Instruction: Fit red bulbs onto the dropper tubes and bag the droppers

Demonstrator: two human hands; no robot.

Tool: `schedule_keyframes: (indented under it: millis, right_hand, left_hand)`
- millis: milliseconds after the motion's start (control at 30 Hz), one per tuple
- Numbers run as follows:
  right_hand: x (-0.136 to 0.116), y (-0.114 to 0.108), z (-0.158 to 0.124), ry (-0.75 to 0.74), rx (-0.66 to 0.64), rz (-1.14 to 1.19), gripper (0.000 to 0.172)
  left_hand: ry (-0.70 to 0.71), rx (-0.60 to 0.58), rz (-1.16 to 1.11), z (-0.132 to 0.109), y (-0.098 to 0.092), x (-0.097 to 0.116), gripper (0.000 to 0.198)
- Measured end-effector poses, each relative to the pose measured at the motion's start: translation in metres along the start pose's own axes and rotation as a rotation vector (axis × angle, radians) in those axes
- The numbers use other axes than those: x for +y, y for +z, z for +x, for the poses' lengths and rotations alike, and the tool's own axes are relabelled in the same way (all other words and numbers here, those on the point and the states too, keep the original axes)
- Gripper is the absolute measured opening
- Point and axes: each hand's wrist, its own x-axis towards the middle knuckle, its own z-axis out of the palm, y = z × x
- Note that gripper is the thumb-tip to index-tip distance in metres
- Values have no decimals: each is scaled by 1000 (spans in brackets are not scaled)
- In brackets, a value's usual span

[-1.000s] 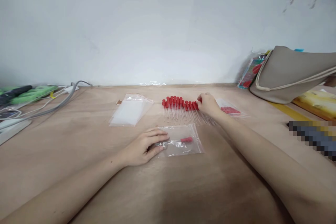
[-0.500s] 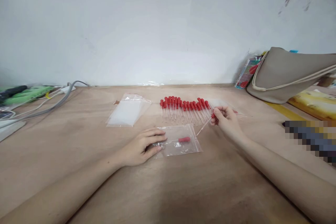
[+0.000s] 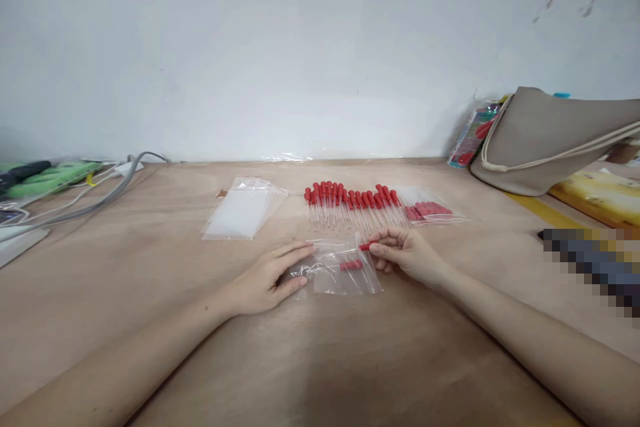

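A clear zip bag (image 3: 333,285) lies in front of me with one red-bulbed dropper (image 3: 351,265) inside. At the bag's left end, my left hand (image 3: 277,278) holds it against the table, fingers along the upper edge and thumb on the lower one. Between the thumb and fingertips of my right hand (image 3: 400,252) is the red bulb of a second dropper (image 3: 367,246). Its bulb is at the bag's right end, the mouth side; its thin tube is hard to make out through the shiny plastic. Just beyond, several red-bulbed droppers (image 3: 370,201) lie in a row.
Flat empty bags (image 3: 243,210) lie stacked at the left. Right of the dropper row is a bag of red bulbs (image 3: 430,211). Grey cables (image 3: 107,197) run along the far left. A grey-brown drawstring bag (image 3: 545,140) and a yellow pack (image 3: 605,197) stand at the right.
My right hand has moved left and nearer, bringing the dropper to the bag's mouth. The bag of red bulbs is now uncovered. My left hand has stayed in place.
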Motion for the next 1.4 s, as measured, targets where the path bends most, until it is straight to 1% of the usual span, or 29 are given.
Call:
schedule_keyframes:
  millis: [67,167,267,300,367,467,567,633,700,767,800,833,867,967,1033,1100,1133,1167,1200,1267,1300,1333,1400]
  right_hand:
    - [1,-2,2,-52,-30,-162,31]
    - [4,-5,7,-179,-63,-333,25]
    - [4,-10,11,-265,-40,-451,22]
    - [3,-12,11,-290,-38,-463,22]
    - [1,-16,12,-319,-95,-435,24]
    - [-4,-13,12,-262,-226,-342,27]
    - [-3,-1,12,-206,-270,-245,28]
    - [0,8,13,-200,-227,-196,29]
    - [4,14,14,-174,-118,-198,29]
    - [7,14,15,-142,-27,-217,30]
    - [7,13,14,-141,-21,-226,30]
    - [6,11,14,-151,-47,-231,30]
    - [4,8,13,-169,-102,-237,29]
    - [-5,-4,10,-217,-319,-300,24]
    - [-12,-14,9,-207,-431,-354,20]
    - [-18,-24,11,-164,-473,-395,18]
    - [-20,-29,14,-151,-448,-418,18]
    - [-22,-34,19,-155,-374,-455,18]
    - [-24,-37,25,-175,-255,-513,17]
    - [-27,-41,42,-246,59,-685,16]
    - [-29,-41,51,-274,183,-793,16]
    - [-31,-40,61,-295,262,-903,18]
    - [-34,-35,78,-282,298,-1118,23]
  left_hand:
    - [-1,-15,5,0,0,-1,48]
    - [12,-22,24,0,1,-2,44]
    - [20,-22,48,1,0,-1,42]
    - [18,-27,56,2,0,-1,42]
    - [16,-41,74,2,0,-1,43]
    - [31,-55,98,3,0,-1,44]
    - [44,-67,112,3,0,-1,44]
    - [49,-74,114,3,0,0,45]
    - [57,-65,104,3,0,0,45]
    - [62,-41,81,3,0,-1,46]
    - [62,-31,67,3,1,-1,46]
    - [58,-25,54,3,1,-1,47]
    - [52,-23,42,3,1,-1,47]
    - [39,-33,27,2,1,0,43]
    - [42,-45,30,2,1,-1,41]
    - [46,-56,38,2,0,-1,40]
    - [48,-63,41,2,0,-1,39]
    - [49,-71,46,3,-1,-1,39]
    - [47,-82,50,3,-1,-1,39]
    - [43,-100,59,4,-3,0,38]
    - [39,-105,60,4,-3,0,37]
    - [35,-107,61,4,-4,0,37]
    - [33,-105,56,4,-4,1,38]
